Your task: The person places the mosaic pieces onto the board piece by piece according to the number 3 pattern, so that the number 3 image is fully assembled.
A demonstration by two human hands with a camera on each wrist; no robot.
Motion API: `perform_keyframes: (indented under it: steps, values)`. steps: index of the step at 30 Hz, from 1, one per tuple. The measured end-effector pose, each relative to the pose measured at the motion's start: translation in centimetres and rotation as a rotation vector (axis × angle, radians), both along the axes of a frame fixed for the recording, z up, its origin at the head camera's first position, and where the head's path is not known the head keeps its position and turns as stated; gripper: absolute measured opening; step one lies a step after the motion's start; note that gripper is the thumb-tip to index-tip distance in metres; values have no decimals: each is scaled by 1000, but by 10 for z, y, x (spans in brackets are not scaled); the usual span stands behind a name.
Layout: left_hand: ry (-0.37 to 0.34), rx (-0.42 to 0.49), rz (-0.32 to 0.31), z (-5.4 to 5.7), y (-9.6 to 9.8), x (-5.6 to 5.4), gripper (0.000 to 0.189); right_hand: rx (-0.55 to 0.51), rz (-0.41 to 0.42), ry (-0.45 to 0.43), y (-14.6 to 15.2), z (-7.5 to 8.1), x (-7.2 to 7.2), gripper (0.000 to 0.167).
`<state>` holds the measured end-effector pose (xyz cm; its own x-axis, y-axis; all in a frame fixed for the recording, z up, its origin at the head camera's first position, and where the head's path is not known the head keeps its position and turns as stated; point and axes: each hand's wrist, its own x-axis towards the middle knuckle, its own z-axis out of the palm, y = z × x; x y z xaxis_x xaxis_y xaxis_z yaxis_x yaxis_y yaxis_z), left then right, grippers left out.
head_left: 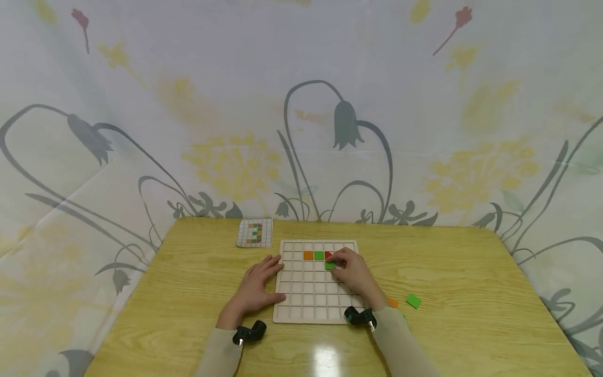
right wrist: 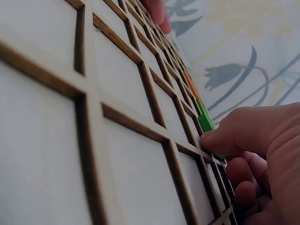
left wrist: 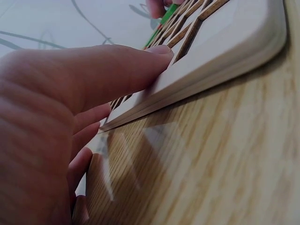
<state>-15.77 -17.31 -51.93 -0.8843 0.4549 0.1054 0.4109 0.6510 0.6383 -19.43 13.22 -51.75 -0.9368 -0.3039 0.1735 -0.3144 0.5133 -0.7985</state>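
Note:
A pale wooden grid board point(head_left: 299, 312) lies on the table. In one of its upper rows sit an orange square tile point(head_left: 308, 255), a green square tile point(head_left: 319, 255) and a red tile point(head_left: 328, 255), partly covered by fingers. My right hand point(head_left: 354, 272) pinches another green tile point(head_left: 330, 266) just below the red one, at the grid; the right wrist view shows the thumb against this green tile point(right wrist: 205, 123). Along the board's left edge rests my left hand point(head_left: 256, 285), fingers spread, its thumb point(left wrist: 126, 70) lying on the rim.
Behind the board to the left lies a paper card point(head_left: 242, 238) printed with a coloured grid pattern. Right of the board are a loose green tile point(head_left: 413, 300) and an orange tile point(head_left: 393, 302), partly hidden by the right forearm. A patterned curtain point(head_left: 301, 104) hangs behind the table.

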Motion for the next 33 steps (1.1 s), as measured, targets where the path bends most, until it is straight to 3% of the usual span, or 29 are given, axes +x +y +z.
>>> perform_keyframes:
  steps: [12, 33]
  values:
    - [-1, 3, -1, -1, 0, 0, 76, -50, -42, -48, 0, 3, 1, 22]
    - [7, -7, -10, -1, 0, 0, 76, -29, -73, -62, 0, 0, -1, 20]
